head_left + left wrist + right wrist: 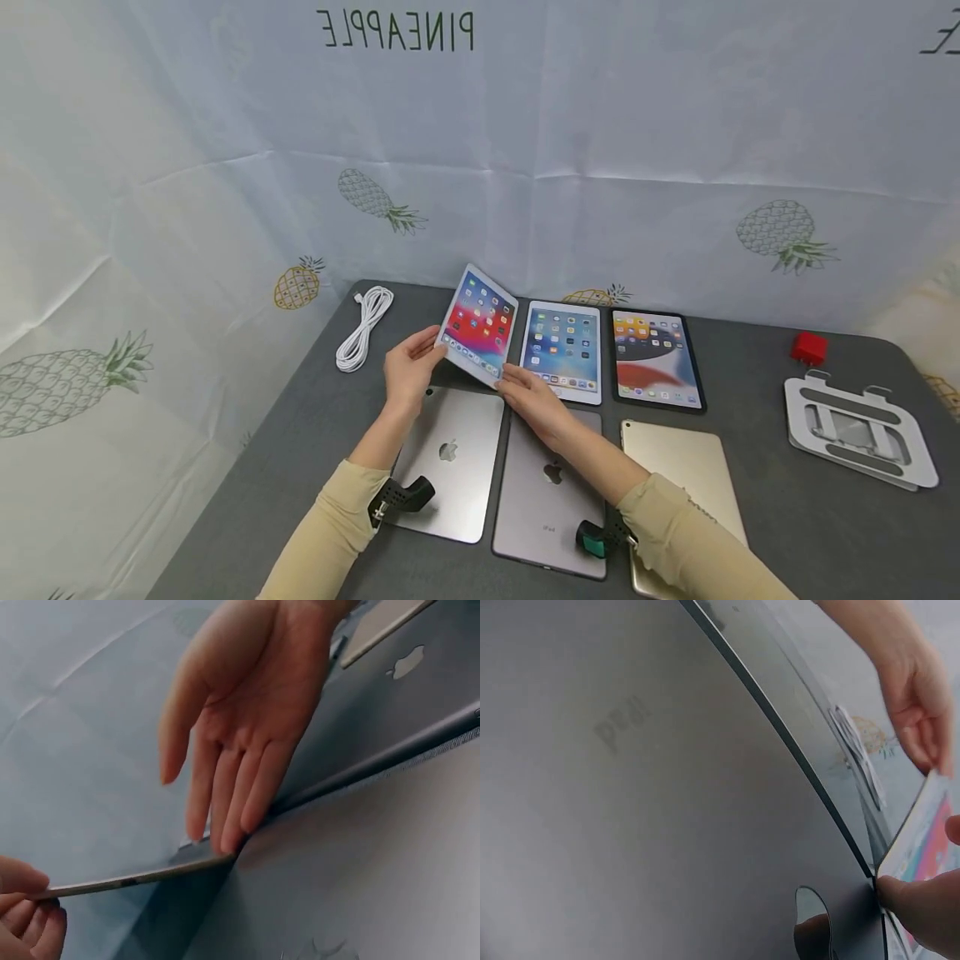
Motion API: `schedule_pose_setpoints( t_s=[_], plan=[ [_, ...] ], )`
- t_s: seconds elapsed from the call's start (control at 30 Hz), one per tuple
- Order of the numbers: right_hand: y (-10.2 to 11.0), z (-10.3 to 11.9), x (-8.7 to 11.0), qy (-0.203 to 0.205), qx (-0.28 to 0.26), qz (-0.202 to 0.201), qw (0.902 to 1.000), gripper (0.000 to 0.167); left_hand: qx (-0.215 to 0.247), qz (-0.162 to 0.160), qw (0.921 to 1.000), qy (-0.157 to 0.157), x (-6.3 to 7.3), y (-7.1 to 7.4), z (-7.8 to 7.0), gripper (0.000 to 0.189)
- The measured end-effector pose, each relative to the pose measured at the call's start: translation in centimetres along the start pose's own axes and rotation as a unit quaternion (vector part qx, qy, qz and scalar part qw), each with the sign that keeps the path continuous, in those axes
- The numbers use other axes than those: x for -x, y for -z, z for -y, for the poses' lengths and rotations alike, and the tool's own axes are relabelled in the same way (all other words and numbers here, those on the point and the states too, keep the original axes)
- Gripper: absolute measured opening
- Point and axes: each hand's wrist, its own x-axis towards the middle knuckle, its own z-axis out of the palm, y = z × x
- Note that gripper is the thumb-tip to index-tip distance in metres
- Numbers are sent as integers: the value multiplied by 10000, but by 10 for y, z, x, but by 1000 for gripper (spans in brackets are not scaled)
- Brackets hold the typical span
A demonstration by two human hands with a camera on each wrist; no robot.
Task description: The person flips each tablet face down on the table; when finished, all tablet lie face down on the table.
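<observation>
A white-bezel tablet [477, 323] with a red and blue home screen is tilted up at the back of the table. My left hand [408, 368] pinches its lower left corner between thumb and fingers. At the lower right corner, my right hand [536, 404] touches the edge; the left wrist view has its fingers straight and its thumb apart. Below the hands lie a silver tablet [452, 462] and a grey tablet [551, 492], both backs up. To the right of the tilted one, another white-bezel tablet [562, 346] lies screen up.
A black-bezel tablet [656, 358] lies farther right, with a gold tablet [682, 467] in front of it, partly under the right forearm. A coiled white cable [365, 327] is at the back left. A red charger plug [809, 347] and a folded metal stand [858, 429] lie at right.
</observation>
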Motion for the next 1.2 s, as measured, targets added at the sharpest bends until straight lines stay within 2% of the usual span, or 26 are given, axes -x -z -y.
schedule_pose_setpoints(
  t_s=[0.1, 0.2, 0.33, 0.43, 0.5, 0.67, 0.8, 1.03, 1.1, 1.2],
  plan=[
    [1, 1, 0, -66, -71, 38, 9999, 58, -364, -69, 9962, -792, 7, -10, -6, 29],
    [3, 2, 0, -149, -106, 76, 9998, 56, -616, -19, 9866, -1514, 12, -20, -9, 26],
    [8, 11, 2, -150, 26, -20, 9999, 53, -616, 189, 9710, -2302, 18, -33, -10, 26],
    [13, 25, 2, 177, 261, -375, 9988, 50, -555, 363, 9590, -2754, 22, -41, -10, 25],
    [15, 37, 2, 561, 519, -610, 9952, 49, -500, 474, 9529, -2954, 24, -47, -10, 25],
    [18, 64, -1, 1431, 1483, -813, 9752, 49, -576, 670, 9444, -3167, 27, -58, -12, 27],
    [17, 75, -7, 1531, 2147, -864, 9607, 55, -585, 727, 9433, -3185, 29, -64, -10, 31],
    [17, 80, -15, 1286, 2283, -851, 9613, 61, -356, 836, 9469, -3083, 32, -66, -2, 33],
    [17, 80, -16, 1291, 2271, -805, 9619, 62, -368, 934, 9514, -2911, 32, -65, 0, 34],
    [17, 81, -16, 1294, 2196, -735, 9642, 62, -694, 1224, 9573, -2526, 32, -60, 5, 38]
  ],
)
